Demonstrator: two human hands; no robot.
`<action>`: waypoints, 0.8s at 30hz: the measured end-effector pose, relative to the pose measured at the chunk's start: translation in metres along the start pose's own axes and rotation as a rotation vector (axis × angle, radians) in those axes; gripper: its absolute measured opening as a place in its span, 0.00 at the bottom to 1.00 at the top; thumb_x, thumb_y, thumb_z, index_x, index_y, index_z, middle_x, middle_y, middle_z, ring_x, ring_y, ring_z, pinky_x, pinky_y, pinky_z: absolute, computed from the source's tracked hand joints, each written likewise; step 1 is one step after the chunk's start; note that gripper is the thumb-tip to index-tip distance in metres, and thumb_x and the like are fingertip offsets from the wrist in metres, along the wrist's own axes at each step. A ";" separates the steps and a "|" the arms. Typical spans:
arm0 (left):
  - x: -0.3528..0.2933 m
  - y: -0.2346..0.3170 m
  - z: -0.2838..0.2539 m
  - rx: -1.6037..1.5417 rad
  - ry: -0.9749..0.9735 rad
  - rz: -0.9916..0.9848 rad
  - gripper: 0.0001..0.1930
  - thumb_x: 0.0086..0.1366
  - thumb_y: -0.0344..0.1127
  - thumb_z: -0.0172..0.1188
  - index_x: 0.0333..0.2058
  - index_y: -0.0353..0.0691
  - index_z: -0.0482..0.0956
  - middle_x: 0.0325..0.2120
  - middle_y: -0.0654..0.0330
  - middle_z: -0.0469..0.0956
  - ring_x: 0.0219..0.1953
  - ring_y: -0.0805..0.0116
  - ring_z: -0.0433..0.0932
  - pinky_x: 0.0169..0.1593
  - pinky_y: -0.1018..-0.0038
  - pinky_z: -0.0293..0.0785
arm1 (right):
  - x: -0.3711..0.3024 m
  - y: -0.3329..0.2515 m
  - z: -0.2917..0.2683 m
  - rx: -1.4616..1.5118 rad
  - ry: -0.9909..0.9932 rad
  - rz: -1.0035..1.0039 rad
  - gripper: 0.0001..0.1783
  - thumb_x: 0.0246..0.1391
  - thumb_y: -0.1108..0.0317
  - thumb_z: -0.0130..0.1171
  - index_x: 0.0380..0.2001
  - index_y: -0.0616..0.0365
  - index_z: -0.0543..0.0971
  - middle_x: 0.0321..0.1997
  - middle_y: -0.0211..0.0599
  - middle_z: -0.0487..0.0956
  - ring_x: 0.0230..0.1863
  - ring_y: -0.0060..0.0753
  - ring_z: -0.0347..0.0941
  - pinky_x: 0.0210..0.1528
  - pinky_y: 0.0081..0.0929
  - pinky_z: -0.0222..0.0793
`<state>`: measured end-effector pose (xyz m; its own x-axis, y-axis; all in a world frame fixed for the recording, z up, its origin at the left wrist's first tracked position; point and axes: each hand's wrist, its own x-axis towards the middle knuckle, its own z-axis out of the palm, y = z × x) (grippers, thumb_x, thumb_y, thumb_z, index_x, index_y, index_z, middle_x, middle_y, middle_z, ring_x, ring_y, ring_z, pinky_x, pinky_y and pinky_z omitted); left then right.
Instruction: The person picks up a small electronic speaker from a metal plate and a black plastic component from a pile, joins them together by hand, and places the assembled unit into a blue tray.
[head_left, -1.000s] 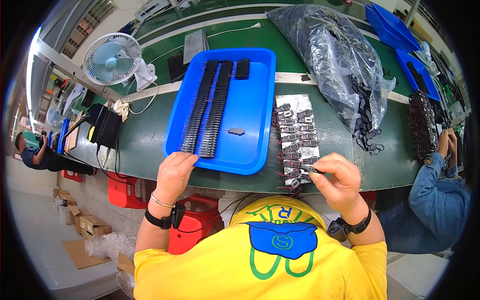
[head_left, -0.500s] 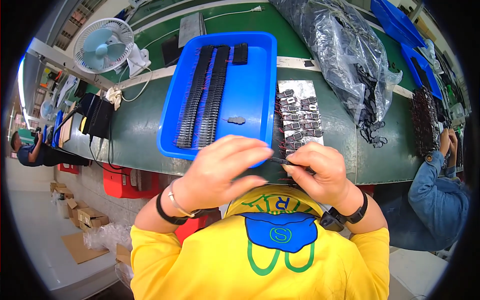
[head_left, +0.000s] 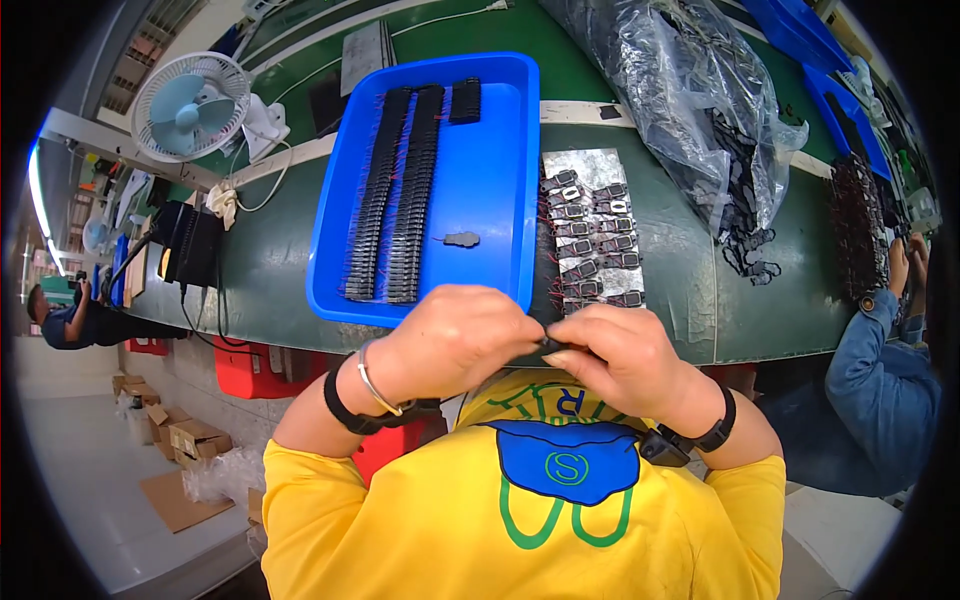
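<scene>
Both hands meet at the table's near edge, in front of the blue tray [head_left: 316,250]. My right hand [head_left: 630,355] pinches a small black part [head_left: 551,343]. The fingertips of my left hand [head_left: 462,338] are closed against the same part's other end, and the fingers hide most of it. In the tray stand two long rows of black parts [head_left: 368,210], with thin red wires showing, and a short block of them [head_left: 465,101]. One loose grey part [head_left: 461,240] lies on the tray floor. Right of the tray, several black parts with wires [head_left: 612,225] sit on a metal plate [head_left: 582,163].
A clear plastic bag [head_left: 680,90] with dark parts spilling out lies further right. At the left are a fan [head_left: 190,107] and a black box with cables [head_left: 192,245]. A co-worker's blue sleeve [head_left: 870,370] is at the right edge. A red stool [head_left: 250,370] stands below the table.
My left hand, spread and apart before, has closed its fingertips onto the black part in my right hand. The hands are now together. The whole view has shifted slightly.
</scene>
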<state>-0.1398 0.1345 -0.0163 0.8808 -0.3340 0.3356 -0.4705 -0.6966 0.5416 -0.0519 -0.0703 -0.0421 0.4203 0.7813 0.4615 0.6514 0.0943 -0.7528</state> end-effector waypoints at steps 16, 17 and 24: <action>0.017 -0.109 -0.045 -0.073 -0.367 -0.738 0.10 0.54 0.28 0.66 0.36 0.36 0.83 0.30 0.55 0.83 0.33 0.68 0.80 0.42 0.75 0.75 | -0.053 0.016 -0.049 0.003 0.249 0.239 0.09 0.46 0.82 0.61 0.34 0.67 0.78 0.30 0.41 0.79 0.27 0.28 0.75 0.30 0.20 0.70; 0.017 -0.110 -0.044 -0.057 -0.379 -0.726 0.10 0.54 0.28 0.65 0.36 0.36 0.83 0.30 0.55 0.82 0.34 0.67 0.80 0.42 0.74 0.74 | -0.057 0.017 -0.050 0.020 0.296 0.272 0.08 0.46 0.82 0.62 0.33 0.66 0.78 0.29 0.40 0.79 0.26 0.28 0.75 0.29 0.20 0.70; 0.016 -0.110 -0.039 0.122 -0.381 -0.558 0.11 0.54 0.30 0.65 0.38 0.37 0.82 0.34 0.55 0.81 0.38 0.61 0.79 0.46 0.71 0.74 | -0.069 0.014 -0.055 0.036 0.333 0.307 0.07 0.47 0.83 0.60 0.32 0.67 0.78 0.29 0.40 0.79 0.26 0.26 0.74 0.28 0.19 0.69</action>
<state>-0.0758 0.2304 -0.0405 0.9573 -0.0889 -0.2752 0.0486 -0.8886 0.4561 -0.0365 -0.1568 -0.0588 0.7747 0.5356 0.3361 0.4450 -0.0840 -0.8916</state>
